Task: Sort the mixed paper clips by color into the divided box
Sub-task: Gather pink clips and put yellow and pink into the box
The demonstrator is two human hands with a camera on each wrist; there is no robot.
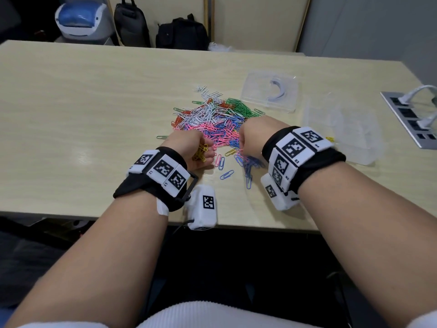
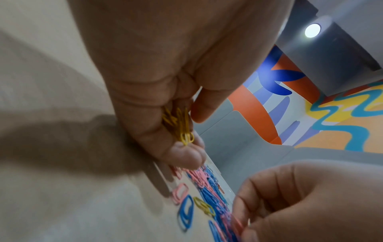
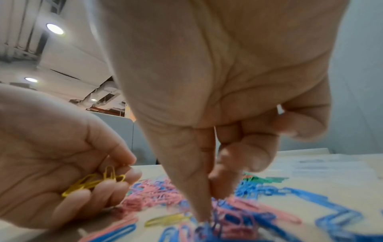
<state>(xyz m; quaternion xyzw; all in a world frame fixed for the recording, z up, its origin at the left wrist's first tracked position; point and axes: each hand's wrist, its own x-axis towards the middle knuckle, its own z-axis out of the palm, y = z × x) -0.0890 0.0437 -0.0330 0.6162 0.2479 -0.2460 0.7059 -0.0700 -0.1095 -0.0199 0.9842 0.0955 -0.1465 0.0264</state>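
Observation:
A heap of mixed paper clips (image 1: 212, 119) in white, pink, blue, green, orange and yellow lies mid-table. My left hand (image 1: 196, 147) sits at the heap's near left, its cupped fingers curled round a bunch of yellow clips (image 2: 182, 127), also visible in the right wrist view (image 3: 93, 181). My right hand (image 1: 242, 150) reaches down into the near right of the heap. Its thumb and forefinger (image 3: 211, 209) pinch among tangled blue and pink clips, blurred. A loose yellow clip (image 3: 167, 219) lies between the hands. The clear divided box (image 1: 343, 129) stands to the right.
A clear plastic lid (image 1: 269, 93) lies behind the heap on the right. A metal socket panel (image 1: 409, 119) with white plugs is set in the table's right edge. Black bags (image 1: 182, 31) stand beyond the far edge. Stray blue clips (image 1: 227, 174) lie near the front.

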